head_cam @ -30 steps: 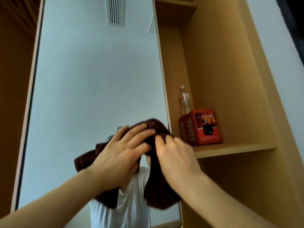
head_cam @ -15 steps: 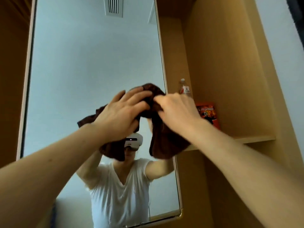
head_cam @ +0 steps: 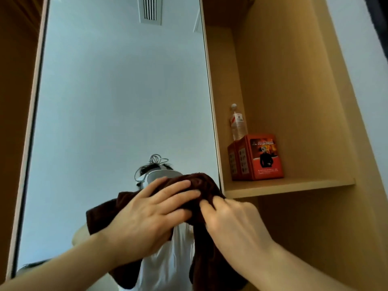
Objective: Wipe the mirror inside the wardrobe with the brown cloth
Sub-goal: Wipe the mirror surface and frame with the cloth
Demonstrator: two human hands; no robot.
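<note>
Left hand [head_cam: 147, 215], fingers flat, presses the cloth [head_cam: 100, 215] to the mirror [head_cam: 115, 91]; right hand [head_cam: 235, 223] pinches its soft, limp fold, likely the best hold.

Bottle [head_cam: 237, 122] behind box [head_cam: 257, 157], on shelf [head_cam: 294, 186]

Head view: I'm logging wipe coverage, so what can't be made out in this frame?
Glass of the tall framed mirror behind the brown terry cloth, left hand and right hand: covered, cleanliness unknown.
Right hand's grip: fingertips sink into cloth folds; pinching or pressing unclear.
Mirror's bottom edge: cut off by the picture's lower edge.
Base of the clear plastic bottle: behind the red printed box; print on both too small.
</note>
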